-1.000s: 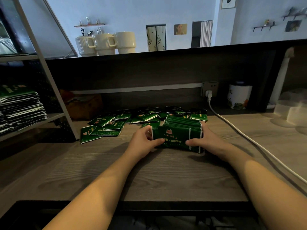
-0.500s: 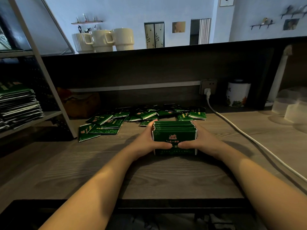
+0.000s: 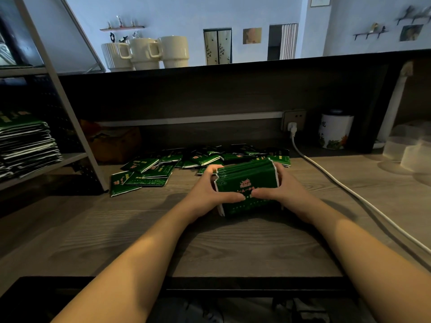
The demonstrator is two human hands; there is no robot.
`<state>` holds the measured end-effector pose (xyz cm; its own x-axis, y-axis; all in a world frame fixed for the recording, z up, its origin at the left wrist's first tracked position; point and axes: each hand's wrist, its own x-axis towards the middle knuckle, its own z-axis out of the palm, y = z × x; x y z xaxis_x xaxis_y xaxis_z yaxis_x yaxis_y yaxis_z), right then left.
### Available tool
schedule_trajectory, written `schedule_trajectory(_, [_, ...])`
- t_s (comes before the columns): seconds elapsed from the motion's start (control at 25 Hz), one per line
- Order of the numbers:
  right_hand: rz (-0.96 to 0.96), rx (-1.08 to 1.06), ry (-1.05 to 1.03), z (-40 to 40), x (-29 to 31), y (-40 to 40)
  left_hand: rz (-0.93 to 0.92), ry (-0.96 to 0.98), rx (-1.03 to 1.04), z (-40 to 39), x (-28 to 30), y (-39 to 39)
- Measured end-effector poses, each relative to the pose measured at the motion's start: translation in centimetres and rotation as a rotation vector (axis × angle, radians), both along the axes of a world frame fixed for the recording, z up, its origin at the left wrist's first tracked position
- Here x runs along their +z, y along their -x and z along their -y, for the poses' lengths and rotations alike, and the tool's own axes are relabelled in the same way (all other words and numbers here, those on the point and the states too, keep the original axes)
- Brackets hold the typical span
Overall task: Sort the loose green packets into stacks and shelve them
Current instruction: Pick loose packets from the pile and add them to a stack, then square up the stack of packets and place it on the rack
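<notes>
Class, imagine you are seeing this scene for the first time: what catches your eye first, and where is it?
First, the stack of green packets at the middle of the desk, gripped on either side by the left hand and right hand. Behind it, loose packets lie scattered toward the back wall. At far left, a pile of packets already sits on a shelf.

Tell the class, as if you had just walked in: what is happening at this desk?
A person grips a stack of green packets between the left hand and right hand, standing it on the wooden desk. More loose packets lie scattered behind. Earlier stacks already sit on the shelf at left.
</notes>
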<state>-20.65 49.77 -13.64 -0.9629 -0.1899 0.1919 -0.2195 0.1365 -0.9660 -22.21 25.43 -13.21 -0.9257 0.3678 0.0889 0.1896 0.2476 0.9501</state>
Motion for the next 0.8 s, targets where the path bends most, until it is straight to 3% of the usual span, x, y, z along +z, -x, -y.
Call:
schedule_trajectory(0.12, [-0.019,-0.076,0.103,0.0,0.5,-0.2,0.039,-0.071,-0.039,0.0,0.1,-0.1])
schedule_trajectory(0.36, [-0.136,-0.110,0.102,1.1,1.0,-1.0,0.029,0.036,-0.091,0.2,-0.2,0.0])
schedule_trajectory(0.56, [-0.110,0.051,-0.134,3.6,0.0,-1.4,-0.023,0.145,-0.154,-0.7,-0.5,-0.6])
schedule_trajectory(0.8, [-0.004,0.062,-0.083,4.8,-0.1,-0.3,0.038,-0.134,0.026,-1.3,0.1,-0.2])
